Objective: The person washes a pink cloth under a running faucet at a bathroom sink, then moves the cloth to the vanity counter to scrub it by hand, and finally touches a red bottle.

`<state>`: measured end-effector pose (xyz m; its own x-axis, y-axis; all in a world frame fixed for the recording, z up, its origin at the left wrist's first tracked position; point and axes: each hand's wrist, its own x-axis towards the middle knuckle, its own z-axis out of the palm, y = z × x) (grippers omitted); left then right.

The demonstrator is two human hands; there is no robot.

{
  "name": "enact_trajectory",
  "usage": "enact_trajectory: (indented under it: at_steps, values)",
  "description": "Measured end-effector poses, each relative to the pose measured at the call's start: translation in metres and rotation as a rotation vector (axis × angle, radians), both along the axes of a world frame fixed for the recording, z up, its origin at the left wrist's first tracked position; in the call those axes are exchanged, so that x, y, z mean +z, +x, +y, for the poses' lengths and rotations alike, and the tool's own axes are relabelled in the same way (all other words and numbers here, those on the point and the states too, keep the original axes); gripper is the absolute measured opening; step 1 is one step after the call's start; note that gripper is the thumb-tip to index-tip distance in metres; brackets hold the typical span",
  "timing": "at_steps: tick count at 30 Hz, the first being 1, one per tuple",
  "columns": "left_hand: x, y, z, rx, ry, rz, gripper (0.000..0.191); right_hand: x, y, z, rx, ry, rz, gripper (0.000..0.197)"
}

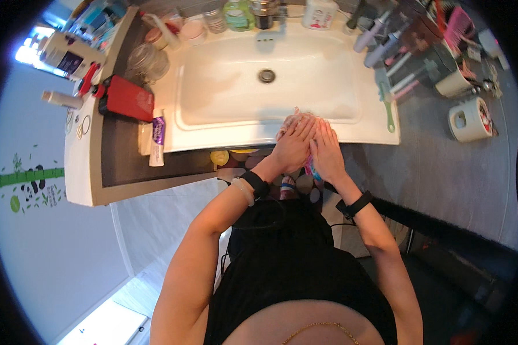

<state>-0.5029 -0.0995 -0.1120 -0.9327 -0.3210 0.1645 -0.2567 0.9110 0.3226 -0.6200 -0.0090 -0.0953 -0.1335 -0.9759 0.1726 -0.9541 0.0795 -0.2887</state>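
My left hand [294,148] and my right hand [329,155] lie side by side on a crumpled pink cloth [288,123] at the front rim of the white washbasin [241,134]. The fingers of both point towards the basin and press the cloth against the rim. A pink and blue part of the cloth hangs down between my wrists, over the front edge. Much of the cloth is hidden under my palms. The metal drain [266,76] shows in the basin's floor.
A purple and white tube [157,138] lies at the basin's left edge, near a red box [129,99] and a glass jar [149,62]. Bottles, among them green liquid soap [238,16], line the back. A green-handled brush [389,110] and a white holder [470,118] are at right.
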Motion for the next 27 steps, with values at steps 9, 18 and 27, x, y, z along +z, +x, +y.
enact_trajectory:
  at_steps: [9, 18, 27]
  values:
    - [0.009, 0.118, -0.039, 0.23, 0.006, -0.043, 0.056, -0.004, 0.103, -0.067, 0.185, 0.04, -0.076, 0.049]
    - [0.003, 0.198, -0.067, 0.39, 0.072, 0.129, 0.05, -0.001, 0.173, -0.121, 0.343, 0.143, -0.135, 0.048]
    - [0.007, 0.236, -0.108, 0.494, 0.2, 0.085, 0.04, 0.016, 0.214, -0.158, 0.232, 0.203, -0.388, 0.034]
